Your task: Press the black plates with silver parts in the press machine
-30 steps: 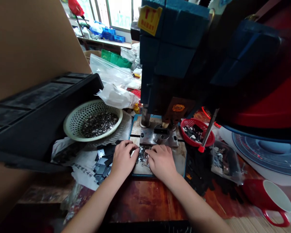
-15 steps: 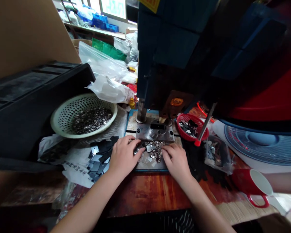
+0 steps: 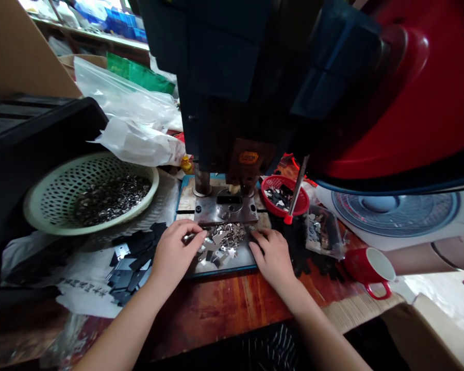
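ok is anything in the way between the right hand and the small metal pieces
Nothing visible does: the small metal pieces lie on the press base close beside the right hand, with the left hand on their other side.

In front of the die block (image 3: pixel 209 212), just beside its near edge, we see a loose heap of small metal bits (image 3: pixel 232 235), shiny and silvery, crowded together in a jumble and mostly too small for us to make out their outlines. A little further from the die block on that same near side, and more toward its left, we see larger flat metal pieces (image 3: pixel 218 253), thin, silver-grey and angular, lying scattered at mixed angles, several overlapping one another and some reaching in among the small bits.
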`<action>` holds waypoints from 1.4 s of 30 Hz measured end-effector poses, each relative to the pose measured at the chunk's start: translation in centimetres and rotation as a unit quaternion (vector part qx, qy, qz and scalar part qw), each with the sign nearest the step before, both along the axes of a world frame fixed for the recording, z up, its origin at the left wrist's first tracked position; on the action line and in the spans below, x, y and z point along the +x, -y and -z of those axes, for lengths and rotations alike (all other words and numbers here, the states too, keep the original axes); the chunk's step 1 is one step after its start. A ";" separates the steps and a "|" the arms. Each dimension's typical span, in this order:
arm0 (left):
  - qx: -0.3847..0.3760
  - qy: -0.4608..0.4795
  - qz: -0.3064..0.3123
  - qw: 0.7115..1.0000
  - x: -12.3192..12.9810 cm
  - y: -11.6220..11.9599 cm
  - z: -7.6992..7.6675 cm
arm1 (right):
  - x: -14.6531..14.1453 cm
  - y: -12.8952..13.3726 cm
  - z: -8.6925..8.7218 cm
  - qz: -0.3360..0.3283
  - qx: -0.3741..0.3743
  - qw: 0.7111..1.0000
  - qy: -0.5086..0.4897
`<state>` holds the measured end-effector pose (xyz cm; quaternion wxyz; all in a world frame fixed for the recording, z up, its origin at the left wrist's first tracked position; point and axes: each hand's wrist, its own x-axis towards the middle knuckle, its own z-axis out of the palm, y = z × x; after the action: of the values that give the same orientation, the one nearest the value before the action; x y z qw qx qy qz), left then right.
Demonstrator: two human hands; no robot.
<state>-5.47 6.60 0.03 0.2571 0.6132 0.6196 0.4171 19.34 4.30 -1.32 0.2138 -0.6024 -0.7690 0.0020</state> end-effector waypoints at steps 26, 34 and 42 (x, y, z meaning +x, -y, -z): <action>-0.168 0.313 -0.024 0.934 -1.0 4.0 -0.2 | 1.0 -0.3 -0.9 -0.030 -0.052 0.998 0.018; -0.198 0.256 -0.043 0.945 -1.2 4.5 -0.3 | -0.1 -2.3 -1.9 -0.007 -0.052 0.995 0.088; -0.194 0.235 -0.038 0.952 -1.5 4.8 -0.3 | 0.8 2.1 -1.0 -0.079 -0.044 0.994 0.058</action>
<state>-6.95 1.77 0.38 0.4931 0.4125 0.6334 0.4308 20.10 2.23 -0.31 0.1416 -0.5478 -0.8243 0.0181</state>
